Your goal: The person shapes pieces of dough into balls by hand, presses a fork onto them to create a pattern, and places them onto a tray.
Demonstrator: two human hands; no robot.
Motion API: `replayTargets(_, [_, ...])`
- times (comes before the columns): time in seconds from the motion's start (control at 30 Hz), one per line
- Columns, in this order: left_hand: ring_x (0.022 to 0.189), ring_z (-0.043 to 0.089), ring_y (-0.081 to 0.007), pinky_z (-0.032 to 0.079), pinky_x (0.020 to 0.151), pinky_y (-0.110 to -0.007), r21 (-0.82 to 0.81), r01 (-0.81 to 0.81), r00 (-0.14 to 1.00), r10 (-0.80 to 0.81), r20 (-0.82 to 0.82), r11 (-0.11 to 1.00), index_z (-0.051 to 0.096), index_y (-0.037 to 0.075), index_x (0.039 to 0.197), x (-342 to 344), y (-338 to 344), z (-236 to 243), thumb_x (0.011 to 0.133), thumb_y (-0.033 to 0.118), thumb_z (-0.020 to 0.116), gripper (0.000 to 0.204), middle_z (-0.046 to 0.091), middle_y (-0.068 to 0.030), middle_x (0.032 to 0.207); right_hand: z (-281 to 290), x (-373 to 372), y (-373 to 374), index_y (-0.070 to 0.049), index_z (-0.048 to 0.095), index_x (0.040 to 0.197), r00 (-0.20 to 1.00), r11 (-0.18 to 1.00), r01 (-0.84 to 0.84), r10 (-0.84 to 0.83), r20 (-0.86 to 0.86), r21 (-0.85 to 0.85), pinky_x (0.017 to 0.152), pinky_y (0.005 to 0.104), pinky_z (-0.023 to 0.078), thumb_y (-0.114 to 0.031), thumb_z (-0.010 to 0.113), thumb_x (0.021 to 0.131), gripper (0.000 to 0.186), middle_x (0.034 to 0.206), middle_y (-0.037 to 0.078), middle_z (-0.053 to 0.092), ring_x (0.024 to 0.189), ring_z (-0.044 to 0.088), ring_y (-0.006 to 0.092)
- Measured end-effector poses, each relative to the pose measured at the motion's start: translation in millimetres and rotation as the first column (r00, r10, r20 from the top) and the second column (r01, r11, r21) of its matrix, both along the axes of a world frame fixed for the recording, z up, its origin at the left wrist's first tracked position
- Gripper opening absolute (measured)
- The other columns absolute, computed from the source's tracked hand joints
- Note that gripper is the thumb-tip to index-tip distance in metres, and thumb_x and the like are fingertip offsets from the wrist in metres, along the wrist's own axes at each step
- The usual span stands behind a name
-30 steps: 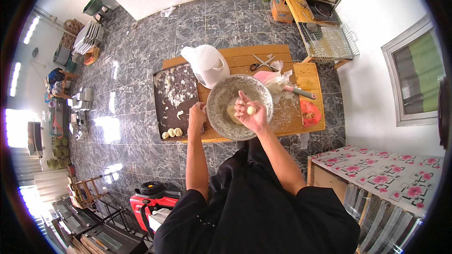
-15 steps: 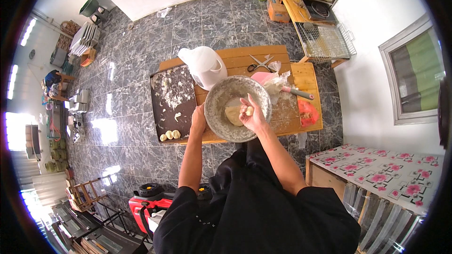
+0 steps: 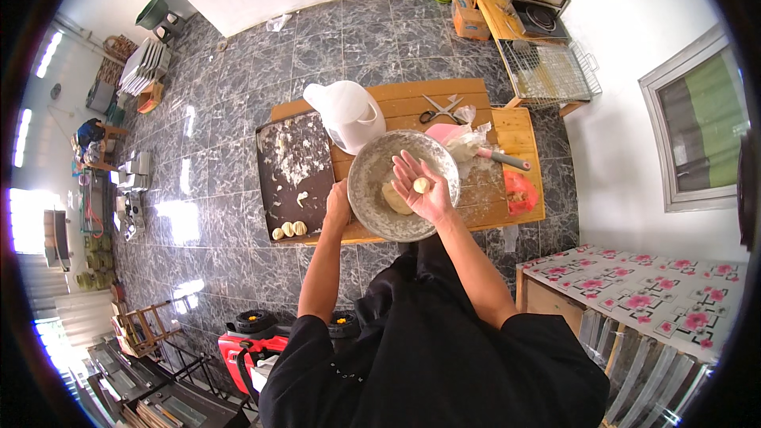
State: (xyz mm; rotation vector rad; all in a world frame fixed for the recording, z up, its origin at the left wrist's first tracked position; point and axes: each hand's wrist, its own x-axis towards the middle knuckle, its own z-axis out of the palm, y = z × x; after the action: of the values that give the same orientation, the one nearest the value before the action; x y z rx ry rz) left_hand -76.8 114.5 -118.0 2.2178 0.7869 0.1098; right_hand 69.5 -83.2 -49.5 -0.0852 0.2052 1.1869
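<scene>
A round, flour-dusted metal bowl (image 3: 367, 219) stands at the table's near edge, with a lump of pale dough (image 3: 394, 200) inside. My left hand (image 3: 338, 203) is closed at its left rim, gripping it. Above the bowl, my right hand (image 3: 428, 198) is palm up with the fingers stretched out. A small dough ball (image 3: 422, 185) rests on that palm. Left of the bowl lies a dark baking tray (image 3: 295, 182), streaked with flour. Several ridged dough pieces (image 3: 288, 229) sit in its near corner. Part of the dough lump is hidden by my right hand.
A white plastic jug (image 3: 346, 115) stands behind the bowl. Scissors (image 3: 441, 109), a clear plastic bag (image 3: 469, 141), a grey-handled tool (image 3: 509, 160) and a red bag (image 3: 520, 192) lie to the right on the wooden table (image 3: 396, 95). A flower-patterned surface (image 3: 634, 289) is at lower right.
My right hand has uncurled from around the dough ball, which now lies on the open palm. My left hand stays at the bowl's rim.
</scene>
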Motion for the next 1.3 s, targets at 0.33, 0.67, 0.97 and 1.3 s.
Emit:
replayTargets(0.33, [0.070, 0.069, -0.0295, 0.053, 0.066, -0.037, -0.050, -0.160, 0.986, 0.158, -0.044, 0.986, 0.065, -0.002, 0.088, -23.4, 21.3, 32.1, 0.081, 0.018, 0.069, 0.022, 0.069, -0.0180, 0.079, 0.8, -2.5, 5.4, -0.007, 0.042, 0.141, 1.000, 1.000, 0.005, -0.005, -0.006, -0.018, 0.104, 0.0433, 0.046, -0.037, 0.040, 0.102, 0.050, 0.141, 0.014, 0.048, 0.124, 0.052, 0.0242])
replayTargets(0.67, [0.068, 0.064, -0.0179, 0.051, 0.062, -0.033, -0.152, -0.322, 0.926, 0.344, 0.152, 0.934, 0.062, -0.002, 0.099, -42.6, -20.4, 108.5, 0.093, 0.012, 0.058, 0.016, 0.067, -0.0127, 0.079, -3.8, -3.8, 11.1, -0.006, 0.040, 0.142, 1.000, 1.000, -0.008, 0.009, 0.006, -0.018, 0.104, 0.0434, 0.045, -0.039, 0.033, 0.103, 0.051, 0.142, 0.014, 0.047, 0.125, 0.051, 0.0246])
replayTargets(0.97, [0.064, 0.060, -0.0153, 0.048, 0.062, -0.032, -0.184, -0.077, 0.978, 0.110, 0.176, 0.980, 0.064, -0.001, 0.102, -0.5, -107.9, 135.9, 0.090, 0.009, 0.060, 0.016, 0.067, -0.0130, 0.079, -15.0, -0.8, 16.5, -0.005, 0.039, 0.142, 1.000, 1.000, 0.018, -0.018, 0.016, 0.003, 0.108, 0.0450, 0.040, -0.044, 0.028, 0.103, 0.056, 0.143, 0.016, 0.045, 0.132, 0.044, 0.0283])
replayTargets(1.3, [0.088, 0.062, -0.0391, 0.049, 0.074, -0.044, -0.026, -0.042, 0.990, 0.045, 0.135, 0.999, 0.062, 0.002, 0.098, 11.6, -123.4, 147.3, 0.086, 0.009, 0.058, 0.014, 0.065, -0.0180, 0.093, -13.6, 1.6, 15.0, -0.001, 0.045, 0.137, 0.994, 0.997, 0.069, -0.071, -0.082, -0.026, 0.109, 0.0439, 0.040, -0.043, 0.042, 0.100, 0.055, 0.139, 0.017, 0.049, 0.129, 0.048, 0.0290])
